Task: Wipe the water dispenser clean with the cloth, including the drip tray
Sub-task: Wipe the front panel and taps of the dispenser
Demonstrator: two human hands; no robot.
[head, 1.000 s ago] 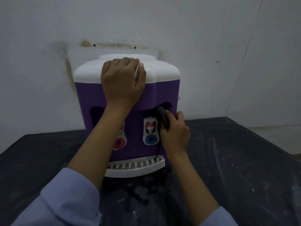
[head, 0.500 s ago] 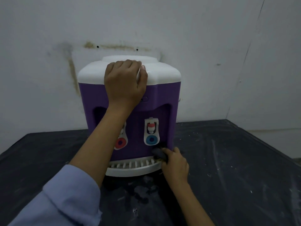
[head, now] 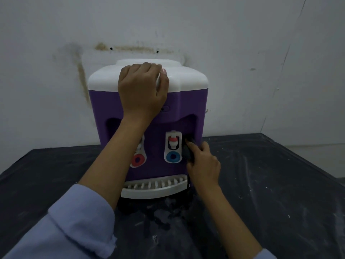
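Purple water dispenser (head: 186, 101) with white top (head: 188, 79), upright on a scuffed black table (head: 280, 193), back near a stained white wall (head: 205, 25).

Left hand (head: 141, 90) on the dispenser's front upper edge, fingers curled over the white top, thumb along its rim, gripping it. Left forearm slanting down across the dispenser's front, hiding the left side of the recess and the upper part of the red tap (head: 137, 159).

Right hand (head: 203, 165) at the dispenser's front right. Pinches a dark cloth (head: 187, 154) between thumb and fingers and presses it against the purple face just right of the blue tap (head: 172, 147). Cloth bunched small, partly covered by the fingers.

White slotted drip tray (head: 155, 188) at the dispenser's foot, below the 2 taps, its right end beside the right wrist; touching or not, cannot tell.

Pale blue sleeve (head: 74, 221) in front of the dispenser, lower left. White flecks and smears on the table in front and to the right of the dispenser.
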